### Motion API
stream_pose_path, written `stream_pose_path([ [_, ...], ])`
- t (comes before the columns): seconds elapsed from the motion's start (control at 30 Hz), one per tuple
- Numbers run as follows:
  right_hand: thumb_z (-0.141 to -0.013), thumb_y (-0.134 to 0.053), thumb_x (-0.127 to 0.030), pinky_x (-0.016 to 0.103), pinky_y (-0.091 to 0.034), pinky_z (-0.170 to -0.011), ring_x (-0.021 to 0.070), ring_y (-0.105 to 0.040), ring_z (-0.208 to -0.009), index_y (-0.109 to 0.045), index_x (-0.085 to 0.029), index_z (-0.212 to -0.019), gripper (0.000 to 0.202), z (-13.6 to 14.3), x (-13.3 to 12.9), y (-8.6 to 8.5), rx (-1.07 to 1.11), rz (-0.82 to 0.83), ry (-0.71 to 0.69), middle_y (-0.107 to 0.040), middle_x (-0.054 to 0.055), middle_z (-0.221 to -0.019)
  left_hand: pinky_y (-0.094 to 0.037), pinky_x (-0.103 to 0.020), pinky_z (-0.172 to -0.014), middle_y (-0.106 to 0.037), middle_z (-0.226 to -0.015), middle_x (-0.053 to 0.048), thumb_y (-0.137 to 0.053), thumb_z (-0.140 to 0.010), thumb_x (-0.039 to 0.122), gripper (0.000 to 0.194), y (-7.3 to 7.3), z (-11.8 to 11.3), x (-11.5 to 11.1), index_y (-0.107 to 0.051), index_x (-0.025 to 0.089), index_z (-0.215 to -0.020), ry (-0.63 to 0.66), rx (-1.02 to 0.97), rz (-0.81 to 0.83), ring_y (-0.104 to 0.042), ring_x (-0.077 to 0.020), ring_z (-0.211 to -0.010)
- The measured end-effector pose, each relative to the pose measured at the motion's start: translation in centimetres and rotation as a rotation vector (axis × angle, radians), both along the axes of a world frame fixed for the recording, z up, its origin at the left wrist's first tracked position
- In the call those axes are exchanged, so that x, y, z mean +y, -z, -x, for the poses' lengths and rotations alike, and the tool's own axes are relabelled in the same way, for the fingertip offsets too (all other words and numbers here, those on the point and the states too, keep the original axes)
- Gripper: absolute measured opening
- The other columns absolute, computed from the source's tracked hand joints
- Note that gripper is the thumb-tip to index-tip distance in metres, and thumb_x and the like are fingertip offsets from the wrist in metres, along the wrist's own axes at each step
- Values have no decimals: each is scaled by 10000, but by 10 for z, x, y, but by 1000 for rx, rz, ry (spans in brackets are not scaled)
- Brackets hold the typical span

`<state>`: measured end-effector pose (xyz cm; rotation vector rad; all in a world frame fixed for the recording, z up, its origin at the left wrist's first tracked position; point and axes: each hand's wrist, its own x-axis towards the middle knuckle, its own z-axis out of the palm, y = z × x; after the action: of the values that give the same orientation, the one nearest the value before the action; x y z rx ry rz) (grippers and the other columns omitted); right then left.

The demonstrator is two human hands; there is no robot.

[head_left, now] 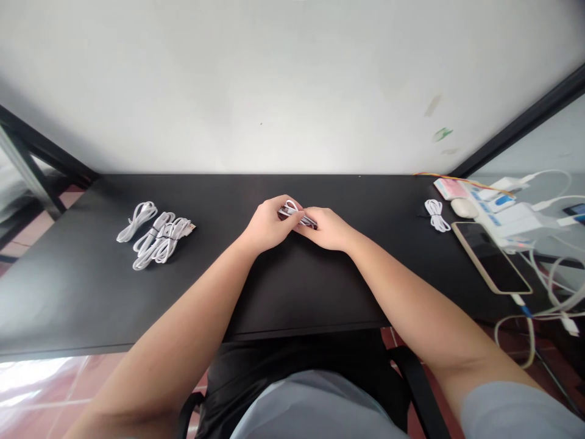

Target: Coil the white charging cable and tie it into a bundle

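Observation:
A folded white cable [289,209] is held between my two hands above the middle of the black table. My left hand [274,223] closes round its left end, with the thumb across it. My right hand [325,228] has its fingers wrapped round the right end, and the fingertips of both hands meet. Several coiled white cables [158,241] lie on the table to the left, at least some bound with dark ties. Another small white cable bundle [437,215] with a dark tie rests to the right of my hands.
At the right stand a white power strip [490,210] with chargers, a white mouse-like object [464,208] and a phone [493,257] plugged into a cable. Loose white cables hang at the right edge. A pale wall [283,91] rises behind the black table [219,201].

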<state>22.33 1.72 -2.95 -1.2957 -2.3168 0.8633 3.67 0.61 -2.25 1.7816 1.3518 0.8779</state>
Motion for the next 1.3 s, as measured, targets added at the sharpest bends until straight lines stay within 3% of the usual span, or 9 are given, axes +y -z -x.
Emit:
stream_pose_path([
  [1.3,-951,-565,-548,261,-337,-664,126,-540,-710,-655,-156,-928,403,0,1,1,-27,4,11,-669,43,-847,-440,-194,-696,-743,-889,-21,-612,-842,405,285,-5,0,-2,-735,177,-961,-2,43,-9,-601,-77,-741],
])
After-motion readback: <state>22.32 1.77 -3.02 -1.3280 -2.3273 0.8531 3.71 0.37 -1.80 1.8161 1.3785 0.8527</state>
